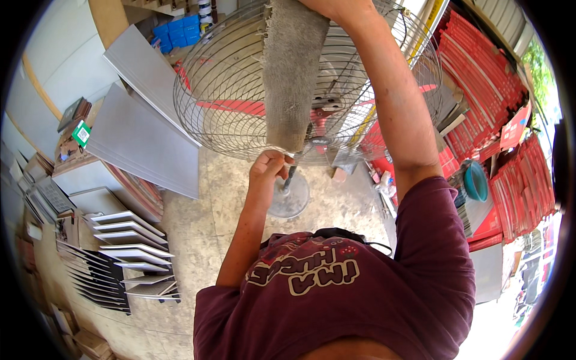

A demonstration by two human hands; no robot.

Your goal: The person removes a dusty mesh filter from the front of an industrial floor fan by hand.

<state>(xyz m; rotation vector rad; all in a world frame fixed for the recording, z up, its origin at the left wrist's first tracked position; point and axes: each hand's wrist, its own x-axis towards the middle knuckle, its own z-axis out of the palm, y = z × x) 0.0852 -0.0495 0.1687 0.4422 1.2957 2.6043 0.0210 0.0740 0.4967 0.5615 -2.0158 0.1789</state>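
Observation:
A long strip of worn grey cloth (pixel 294 72) hangs flat in front of a big standing fan (pixel 210 129) with a round wire guard and red blades. At the top edge of the view, my right hand (pixel 339 7) is closed on the cloth's upper end; its fingers are mostly out of the picture. My left hand (pixel 269 165) pinches at the cloth's lower end, next to the guard's bottom rim. Its fingertips partly hide the contact. Below, the fan's round grey base (pixel 289 197) rests on the floor.
Large grey panels (pixel 144 141) lean at the left, above a rack of tile samples (pixel 135 252). Stacked red boxes (pixel 480 78) line the right side, with a teal bowl (pixel 475 181) by them. Blue boxes (pixel 180 31) stand at the back left.

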